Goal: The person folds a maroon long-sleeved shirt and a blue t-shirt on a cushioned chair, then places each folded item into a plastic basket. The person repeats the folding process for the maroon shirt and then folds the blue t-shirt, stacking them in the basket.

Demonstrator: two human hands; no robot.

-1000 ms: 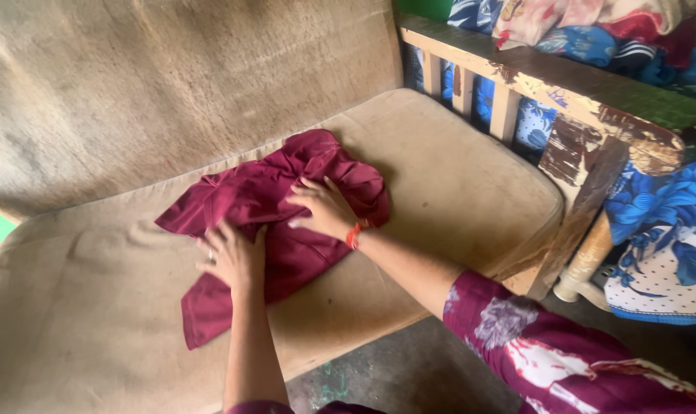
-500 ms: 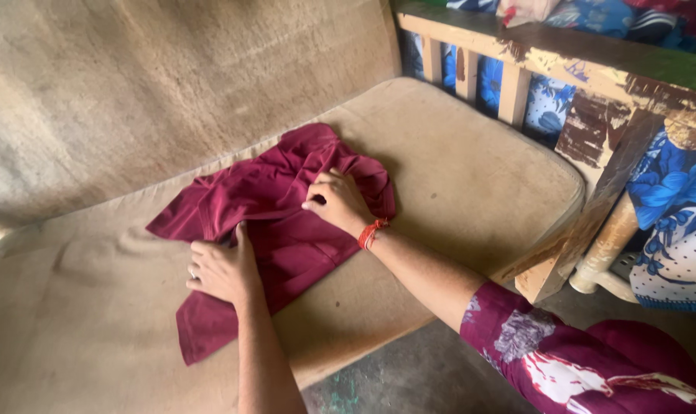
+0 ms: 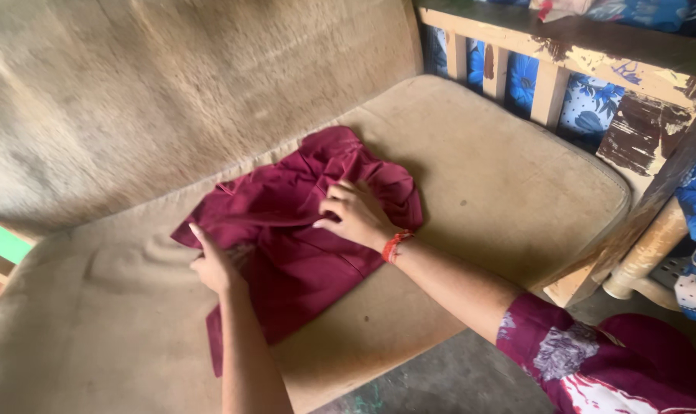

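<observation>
A maroon garment [image 3: 302, 261] lies crumpled and partly folded on a beige sofa seat cushion [image 3: 501, 176]. My left hand [image 3: 213, 264] is at the garment's left edge, turned on its side with a finger pointing up, gripping the cloth there. My right hand [image 3: 357, 216], with an orange band [image 3: 392, 247] at the wrist, rests on the middle of the garment, its fingers curled and pinching a fold of fabric. The lower tail of the garment hangs toward the cushion's front edge beside my left forearm.
The sofa's worn beige backrest [image 3: 171, 92] rises behind the cushion. A wooden rail with peeling paint [image 3: 593, 54] stands at the right, with blue flowered cloth [image 3: 593, 107] behind its slats. Grey floor [image 3: 455, 376] shows below the cushion's front edge.
My left hand has shifted from lying flat on the cloth to the garment's left edge and turned on its side. My right hand stays on the middle fold. The view has shifted.
</observation>
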